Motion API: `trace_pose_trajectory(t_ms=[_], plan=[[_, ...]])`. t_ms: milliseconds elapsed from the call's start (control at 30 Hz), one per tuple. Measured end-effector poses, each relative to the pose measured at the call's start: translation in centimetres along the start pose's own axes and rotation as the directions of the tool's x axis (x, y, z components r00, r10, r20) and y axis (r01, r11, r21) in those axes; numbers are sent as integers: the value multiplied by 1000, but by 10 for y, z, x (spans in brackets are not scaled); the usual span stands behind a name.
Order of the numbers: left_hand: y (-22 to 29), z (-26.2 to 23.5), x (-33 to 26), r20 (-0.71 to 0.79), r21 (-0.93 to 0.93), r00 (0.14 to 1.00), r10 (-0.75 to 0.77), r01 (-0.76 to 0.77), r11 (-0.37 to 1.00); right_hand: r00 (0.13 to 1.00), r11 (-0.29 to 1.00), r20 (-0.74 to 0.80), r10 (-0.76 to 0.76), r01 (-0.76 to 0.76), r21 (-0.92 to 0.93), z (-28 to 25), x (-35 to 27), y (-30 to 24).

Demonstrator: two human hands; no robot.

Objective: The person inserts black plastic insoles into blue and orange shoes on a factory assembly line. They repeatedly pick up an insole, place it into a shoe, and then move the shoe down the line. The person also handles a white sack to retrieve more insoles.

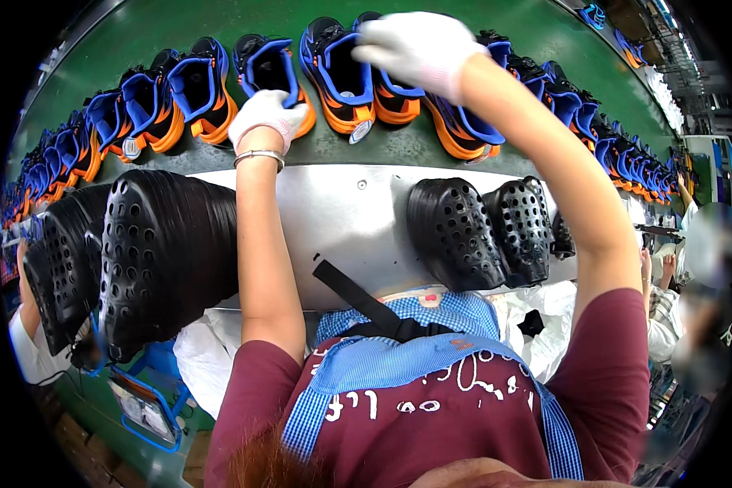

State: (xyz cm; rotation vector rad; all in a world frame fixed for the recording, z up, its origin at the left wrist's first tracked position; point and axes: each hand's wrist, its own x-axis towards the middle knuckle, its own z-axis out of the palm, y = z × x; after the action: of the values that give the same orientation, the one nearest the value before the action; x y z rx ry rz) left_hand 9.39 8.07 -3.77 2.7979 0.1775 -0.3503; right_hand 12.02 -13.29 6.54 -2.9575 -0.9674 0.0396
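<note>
Both my hands wear white gloves and reach over a long row of black, blue and orange sports shoes. My left hand (267, 119) is closed at the heel of one sports shoe (270, 67), its fingers at the blue collar. Farther right, my right hand (419, 54) is smeared by motion above the row, and its fingers cannot be made out clearly. It partly hides a shoe (398, 102) beneath it. Between my hands stands another shoe (348, 77) with a round tag at its heel.
Perforated black pads stand along the metal ledge (342, 213): a large one (159, 252) at left, smaller ones (455, 232) at right. Shoes line the green conveyor (171, 31) both ways. A blue-framed rack (148, 407) stands lower left. Other people are at both sides.
</note>
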Motion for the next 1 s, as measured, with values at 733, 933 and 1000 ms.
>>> trace_pose_trajectory(t_ms=[733,933,1000], plan=[[130,29,-1,141,67,887,441,-452,889,868,868,-78,490,-494,-51,99,-93,139],[141,54,-9,87,-29,835,543,-543,839,891,884,-36,452,-453,-112,82,-121,154],[158,61,-11,31,-32,790,613,-612,790,862,853,-53,503,-506,-130,77,-135,171]])
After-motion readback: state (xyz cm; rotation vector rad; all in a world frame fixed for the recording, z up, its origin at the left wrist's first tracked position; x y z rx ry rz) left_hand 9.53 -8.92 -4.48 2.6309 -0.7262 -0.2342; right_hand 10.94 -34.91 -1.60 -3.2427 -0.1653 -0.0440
